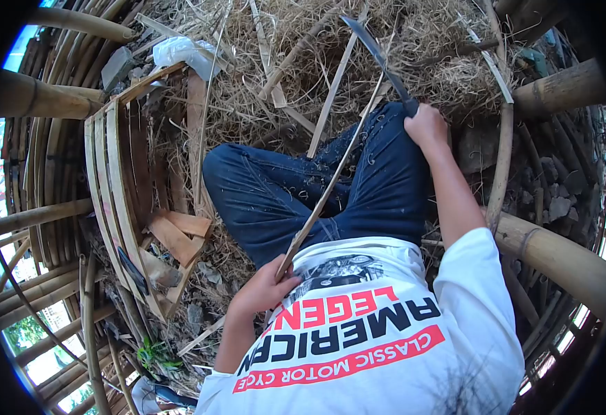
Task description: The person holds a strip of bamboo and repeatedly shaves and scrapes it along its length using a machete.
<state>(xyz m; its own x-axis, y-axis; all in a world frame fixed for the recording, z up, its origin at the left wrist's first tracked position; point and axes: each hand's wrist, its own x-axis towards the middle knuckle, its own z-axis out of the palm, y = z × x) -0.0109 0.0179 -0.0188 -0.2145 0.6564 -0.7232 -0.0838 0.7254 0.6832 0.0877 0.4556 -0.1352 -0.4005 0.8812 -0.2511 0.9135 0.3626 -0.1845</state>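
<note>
My left hand [265, 287] is closed round the near end of a long thin bamboo strip [327, 194], close against my shirt. The strip runs up and to the right across my lap and over the thigh of my dark trousers. In my right hand [427, 128], the fist is wrapped round the handle of a machete [380, 59], resting by my right knee. Its dark curved blade points up and to the left, crossing the far part of the strip in this view. Small curly shavings lie on my trousers [261, 187].
Piled bamboo shavings [282, 55] cover the ground ahead, with several split strips among them. On the left stands a wooden slatted crate [112, 180], with a white plastic bag [185, 55] beyond it. Thick bamboo poles [559, 259] flank me, and stones [559, 207] lie at the right.
</note>
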